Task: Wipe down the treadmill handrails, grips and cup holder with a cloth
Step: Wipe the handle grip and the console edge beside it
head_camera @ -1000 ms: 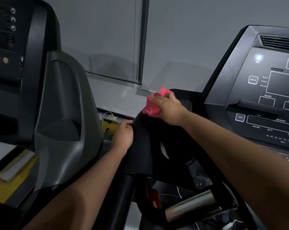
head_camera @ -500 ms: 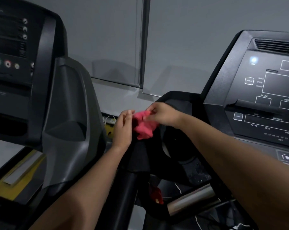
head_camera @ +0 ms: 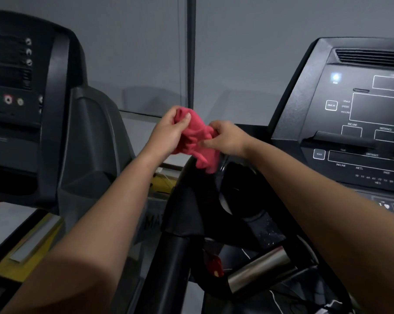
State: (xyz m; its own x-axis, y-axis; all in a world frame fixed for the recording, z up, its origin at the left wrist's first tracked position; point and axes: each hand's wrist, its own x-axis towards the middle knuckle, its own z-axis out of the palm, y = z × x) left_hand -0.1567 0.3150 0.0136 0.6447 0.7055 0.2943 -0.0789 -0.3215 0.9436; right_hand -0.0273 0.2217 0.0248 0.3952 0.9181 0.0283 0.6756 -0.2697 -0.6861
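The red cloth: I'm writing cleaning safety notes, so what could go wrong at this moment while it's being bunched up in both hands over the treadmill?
1. The red cloth is held in mid-air by the left hand and right hand; a loose corner hangs down and could slip into the cup holder or the gap below.
2. The lit console sits close to the right arm; a stray sweep might press its buttons.

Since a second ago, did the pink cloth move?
Yes. The cloth came off the black handrail toward the left; both the left hand and right hand hold it above the rail.
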